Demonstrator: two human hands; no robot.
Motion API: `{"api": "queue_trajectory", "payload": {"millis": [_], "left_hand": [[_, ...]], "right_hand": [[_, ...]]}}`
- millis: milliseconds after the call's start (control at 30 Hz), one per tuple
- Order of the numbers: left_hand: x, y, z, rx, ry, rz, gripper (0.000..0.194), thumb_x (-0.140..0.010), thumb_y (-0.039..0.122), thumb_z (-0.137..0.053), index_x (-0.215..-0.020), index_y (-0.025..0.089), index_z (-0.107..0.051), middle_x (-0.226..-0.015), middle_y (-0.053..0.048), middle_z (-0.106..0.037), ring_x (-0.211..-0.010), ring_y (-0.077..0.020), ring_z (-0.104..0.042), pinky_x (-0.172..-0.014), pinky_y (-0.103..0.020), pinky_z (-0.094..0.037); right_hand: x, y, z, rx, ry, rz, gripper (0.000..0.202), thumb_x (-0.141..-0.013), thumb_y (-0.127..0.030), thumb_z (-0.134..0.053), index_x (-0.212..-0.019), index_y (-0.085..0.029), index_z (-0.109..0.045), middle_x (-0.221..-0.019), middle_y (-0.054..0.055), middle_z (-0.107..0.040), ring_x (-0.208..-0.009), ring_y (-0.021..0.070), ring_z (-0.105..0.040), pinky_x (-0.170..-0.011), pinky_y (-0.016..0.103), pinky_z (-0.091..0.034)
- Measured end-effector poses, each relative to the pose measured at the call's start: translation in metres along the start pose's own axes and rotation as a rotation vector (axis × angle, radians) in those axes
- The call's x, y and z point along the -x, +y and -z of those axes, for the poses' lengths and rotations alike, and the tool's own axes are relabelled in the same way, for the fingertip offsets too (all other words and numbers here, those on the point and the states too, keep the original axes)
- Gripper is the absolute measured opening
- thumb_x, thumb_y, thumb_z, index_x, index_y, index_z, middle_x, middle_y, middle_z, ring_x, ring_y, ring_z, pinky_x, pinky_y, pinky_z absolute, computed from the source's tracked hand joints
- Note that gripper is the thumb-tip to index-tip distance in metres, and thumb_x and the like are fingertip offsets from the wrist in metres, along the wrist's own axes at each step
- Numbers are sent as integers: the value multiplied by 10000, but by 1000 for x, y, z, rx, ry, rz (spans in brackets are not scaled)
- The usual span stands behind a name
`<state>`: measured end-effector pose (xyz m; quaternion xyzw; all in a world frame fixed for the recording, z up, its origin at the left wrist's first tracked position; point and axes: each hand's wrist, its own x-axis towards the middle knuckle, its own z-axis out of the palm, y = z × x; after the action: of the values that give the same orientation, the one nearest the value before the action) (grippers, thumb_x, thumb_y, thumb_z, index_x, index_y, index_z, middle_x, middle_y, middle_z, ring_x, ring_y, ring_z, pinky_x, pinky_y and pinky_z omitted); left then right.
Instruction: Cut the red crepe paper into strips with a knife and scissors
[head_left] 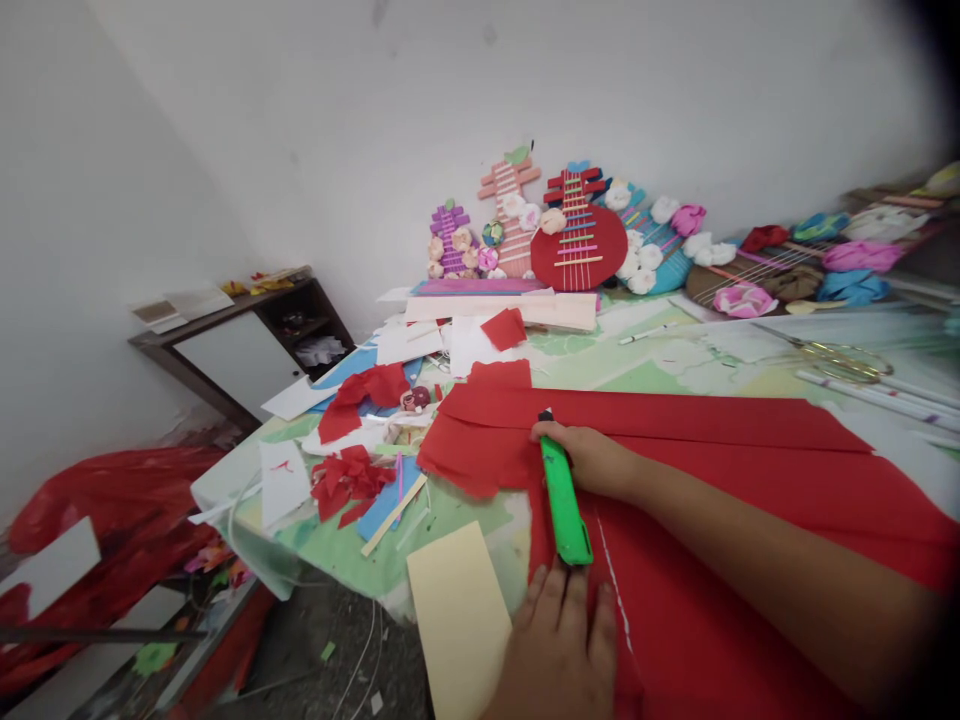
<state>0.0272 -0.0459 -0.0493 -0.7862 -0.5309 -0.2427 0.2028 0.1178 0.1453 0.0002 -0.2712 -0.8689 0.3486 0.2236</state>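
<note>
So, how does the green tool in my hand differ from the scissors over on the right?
The green tool is in your right hand, while the scissors lie unheld. The tool has a chunky, bright green body; the scissors have slim blades and gold-coloured loop handles. The tool is over the red sheet; the scissors are beyond it. Both are longer than wide.

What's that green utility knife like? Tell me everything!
The green utility knife is long and plastic-looking, with a dark far end. It points away from the person over red sheeting. The right hand grips its far part; the left hand lies at its near end. Whether any blade shows is unclear.
</note>
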Motion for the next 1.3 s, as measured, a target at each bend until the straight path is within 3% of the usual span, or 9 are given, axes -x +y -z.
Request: {"api": "queue_trajectory", "payload": {"millis": [100,233,433,567,700,833,967,1133,1300], "left_hand": [[1,1,-2,-9,29,0,273,-874,197,-350,-1053,196,-556,-1052,-52,-648,-975,-223,-594,-834,-336,-462],[-5,-7,9,-20,72,-135,217,-878,277,-400,-967,193,-579,-982,-42,-670,-955,-220,-597,-848,-344,-439],[-8,-34,40,-70,-260,-298,288,-865,376,-449,-1039,185,-575,-1036,-59,-652,-967,-233,-580,-850,-367,-414],[-5,-42,44,-44,-377,-357,431,-847,506,-450,-1077,162,-571,-1028,-92,-654,-920,-233,-599,-809,-352,-431],[-5,-45,43,24,-413,-365,408,-814,488,-520,-1047,160,-589,-1023,-95,-657,-906,-237,-608,-803,-345,-441],[-5,-46,44,174,-461,-316,205,-795,318,-581,-938,177,-619,-987,-77,-669,-903,-236,-608,-836,-366,-426],[-18,-45,60,256,-513,-239,38,-750,188,-582,-768,181,-614,-837,-41,-682,-772,-205,-618,-763,-336,-441],[-62,-58,85,331,-525,-3,186,-822,168,-424,-703,183,-566,-683,-18,-614,-636,-153,-567,-583,-245,-408],[-102,-78,75,450,-530,146,169,-812,202,-425,-682,193,-532,-673,9,-579,-626,-139,-543,-547,-221,-380]], "right_hand": [[-1,0,0,-99,60,-13,334,-639,-143,-581,-964,-217,-568,-783,25,-657,-709,196,-620,-679,311,-462],[0,-15,17,-289,218,-50,292,-785,-375,-444,-1041,-237,-459,-715,-10,-642,-661,153,-628,-588,262,-470],[28,-47,53,-390,389,-145,387,-863,-503,-320,-1006,-201,-515,-372,-100,-350,-357,95,-375,-410,213,-324],[62,-49,55,-521,436,-351,401,-758,-533,-511,-964,-194,-570,-381,-80,-395,-369,90,-371,-378,211,-257],[92,-53,52,-717,428,-388,391,-729,-498,-576,-988,-213,-511,-433,-54,-502,-398,92,-424,-386,199,-264],[118,-58,52,-766,412,-426,498,-741,-537,-554,-1105,-208,-463,-458,-34,-536,-411,128,-478,-387,223,-305],[138,-53,45,-720,445,-431,550,-763,-561,-521,-1169,-197,-453,-367,-80,-405,-330,92,-341,-351,214,-203],[150,-56,37,-745,432,-394,457,-769,-545,-534,-1094,-229,-478,-394,-99,-330,-360,67,-278,-378,207,-160],[149,-81,41,-720,496,-415,318,-783,-522,-526,-932,-242,-512,-434,-93,-293,-398,68,-262,-397,206,-191]]}}
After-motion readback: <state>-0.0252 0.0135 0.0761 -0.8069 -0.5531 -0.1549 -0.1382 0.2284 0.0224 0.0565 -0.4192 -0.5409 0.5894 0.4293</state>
